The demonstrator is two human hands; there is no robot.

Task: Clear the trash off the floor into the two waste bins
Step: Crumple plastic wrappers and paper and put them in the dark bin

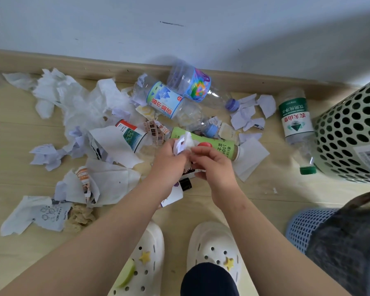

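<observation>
Trash litters the wooden floor along the wall. My left hand (169,161) is closed on a crumpled white paper scrap (185,143), held above a green juice bottle (214,146). My right hand (214,165) meets it, fingertips pinching the same scrap. Clear plastic bottles lie beyond: one with a blue-white label (167,100), one with a purple label (192,85), one with a green label (295,118). Crumpled tissues (73,99) spread to the left. A pale green perforated bin (348,133) stands at the right, and a blue mesh bin (303,227) with a dark liner sits at the lower right.
Torn paper pieces (248,114) lie between the bottles. A small carton (130,135) and printed paper (47,212) lie left of my arms. A black-capped white bottle (179,192) is under my left wrist. My white clogs (214,253) stand near the bottom.
</observation>
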